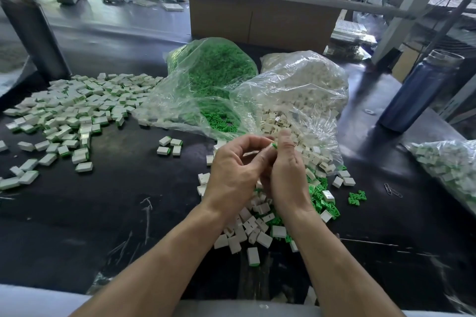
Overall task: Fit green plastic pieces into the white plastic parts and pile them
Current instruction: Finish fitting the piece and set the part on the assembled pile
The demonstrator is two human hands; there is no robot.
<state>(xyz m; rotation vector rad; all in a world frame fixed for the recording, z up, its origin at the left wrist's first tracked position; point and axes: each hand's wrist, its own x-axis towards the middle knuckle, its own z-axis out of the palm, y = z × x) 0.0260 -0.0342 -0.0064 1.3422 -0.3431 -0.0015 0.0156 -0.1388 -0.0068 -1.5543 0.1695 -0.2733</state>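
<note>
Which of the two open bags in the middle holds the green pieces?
The left bag, behind the left hand; the bag beside it holds white parts.

Two hands, left (233,171) and right (286,175), at frame centre; three clear bags: green pieces (206,80), white parts (304,90), assembled ones at right edge (448,167); one blue bottle (422,90); two paperclips (392,190); loose pieces too many to count

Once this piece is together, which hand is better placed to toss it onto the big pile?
Probably the left hand. The finished pile lies on its side of the black table, with nothing in between. The right hand would have to cross over, and it sits nearer the loose parts.
</note>
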